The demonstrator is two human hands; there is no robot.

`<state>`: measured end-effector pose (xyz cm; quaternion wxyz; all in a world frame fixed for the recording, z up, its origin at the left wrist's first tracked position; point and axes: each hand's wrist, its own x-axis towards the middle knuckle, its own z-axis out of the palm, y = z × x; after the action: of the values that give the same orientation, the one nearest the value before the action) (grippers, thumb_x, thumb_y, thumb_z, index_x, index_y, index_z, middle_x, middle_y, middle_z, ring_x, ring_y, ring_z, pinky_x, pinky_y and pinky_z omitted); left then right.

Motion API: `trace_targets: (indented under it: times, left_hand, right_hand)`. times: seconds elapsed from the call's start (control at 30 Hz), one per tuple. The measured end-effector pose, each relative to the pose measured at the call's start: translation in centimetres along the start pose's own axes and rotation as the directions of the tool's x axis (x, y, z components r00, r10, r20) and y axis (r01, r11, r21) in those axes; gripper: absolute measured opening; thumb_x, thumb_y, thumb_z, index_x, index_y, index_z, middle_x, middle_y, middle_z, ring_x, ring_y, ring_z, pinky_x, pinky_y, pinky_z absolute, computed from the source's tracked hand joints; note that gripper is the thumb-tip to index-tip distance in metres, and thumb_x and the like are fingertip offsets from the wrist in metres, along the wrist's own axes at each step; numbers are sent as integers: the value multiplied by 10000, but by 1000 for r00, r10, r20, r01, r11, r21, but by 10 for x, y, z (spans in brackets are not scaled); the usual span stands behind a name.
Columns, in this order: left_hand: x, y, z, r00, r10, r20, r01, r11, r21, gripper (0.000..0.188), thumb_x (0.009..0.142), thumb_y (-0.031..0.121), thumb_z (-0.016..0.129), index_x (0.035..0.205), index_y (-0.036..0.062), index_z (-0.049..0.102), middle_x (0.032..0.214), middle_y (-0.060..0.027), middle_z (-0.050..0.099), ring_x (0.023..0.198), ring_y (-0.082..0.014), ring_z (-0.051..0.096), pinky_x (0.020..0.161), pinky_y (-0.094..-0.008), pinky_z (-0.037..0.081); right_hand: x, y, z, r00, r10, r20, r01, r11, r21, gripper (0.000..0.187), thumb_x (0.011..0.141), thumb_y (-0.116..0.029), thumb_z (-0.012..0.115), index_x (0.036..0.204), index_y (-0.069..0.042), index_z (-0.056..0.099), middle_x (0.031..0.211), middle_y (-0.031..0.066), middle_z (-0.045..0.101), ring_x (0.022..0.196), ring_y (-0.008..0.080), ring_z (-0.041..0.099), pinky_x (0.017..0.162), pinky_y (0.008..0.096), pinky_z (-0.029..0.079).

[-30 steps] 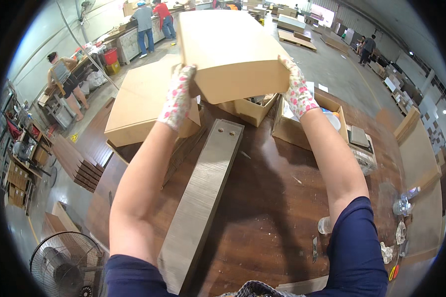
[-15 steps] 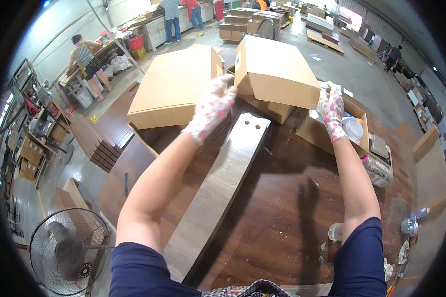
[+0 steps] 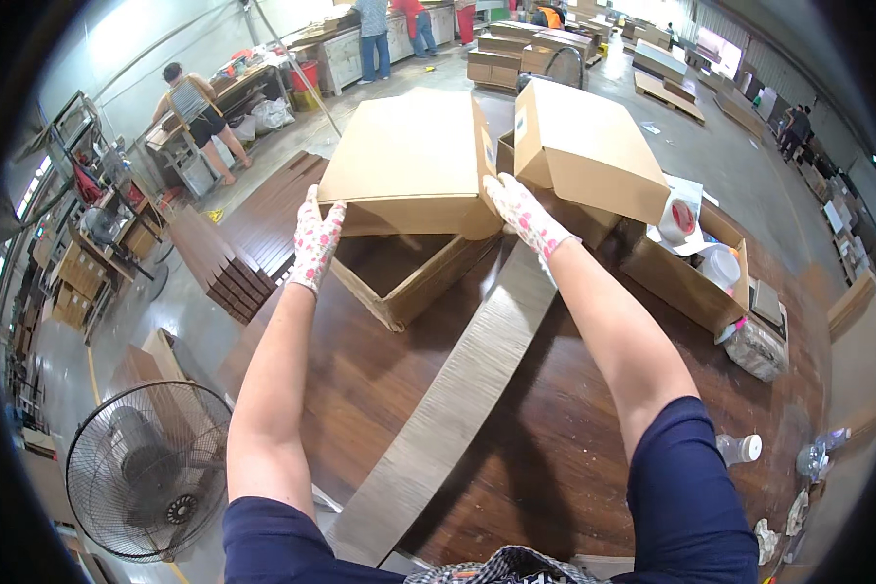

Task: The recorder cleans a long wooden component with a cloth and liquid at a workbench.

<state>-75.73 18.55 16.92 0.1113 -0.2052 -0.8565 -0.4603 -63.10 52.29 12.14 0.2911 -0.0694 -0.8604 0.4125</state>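
Note:
Both of my hands wear white gloves with pink spots. My left hand (image 3: 317, 239) grips the front left corner of a brown cardboard lid (image 3: 409, 146), and my right hand (image 3: 528, 216) holds its front right corner. Beneath the lid stands an open cardboard box (image 3: 428, 282), its dark inside showing at the front. A long grey wood-grain board (image 3: 448, 409) lies slantwise on the dark brown table (image 3: 574, 487), its far end partly behind my right hand. To the right of the lid, a second cardboard lid (image 3: 594, 151) rests tilted on another box.
At the right stands an open carton (image 3: 686, 277) with a tape roll (image 3: 678, 219) and a plastic jar (image 3: 720, 265). A bottle (image 3: 740, 449) lies nearer me. Stacked brown boards (image 3: 224, 258) and a fan (image 3: 149, 470) are at left. People work farther back.
My left hand has moved from the gap between the lids to the left lid's left corner. My right hand has left the carton at the right and taken that lid's right corner.

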Motion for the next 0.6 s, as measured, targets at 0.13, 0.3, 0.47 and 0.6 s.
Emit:
trace_targets:
  times: [0.13,0.3,0.47,0.6]
  left_hand:
    - [-7,-43,-49,1000,-20,-16,21,1000,18,708,872,341,628,1460,82,330,1415,-220,412,1311,-343,412,1084,-396,344]
    - [-9,-44,-60,1000,11,-18,-12,998,-64,757,816,248,695,1461,90,333,1436,-202,388,1335,-318,390,1108,-385,317]
    - [-16,-38,-65,991,98,-91,-91,993,70,772,810,241,705,1451,36,328,1471,-205,330,1384,-306,301,1141,-387,250]
    - [-32,1,-94,958,171,-230,-179,984,-13,732,846,224,673,1453,26,315,1469,-194,331,1389,-289,289,1147,-386,229]
  right_hand:
    - [-1,-103,59,793,602,91,-579,700,417,766,823,-455,691,1259,142,487,1217,228,585,1105,282,576,914,369,452]
    - [-6,-146,25,746,662,71,-595,613,520,398,820,-262,733,1078,15,612,922,110,653,864,261,628,689,417,514]
    - [-29,-149,-14,947,180,266,-233,955,183,233,875,-178,641,1049,-24,626,849,68,646,699,172,624,588,323,502]
    - [-102,-214,-41,853,424,303,-484,861,157,302,893,-148,576,1151,7,609,851,118,663,714,171,653,585,298,527]
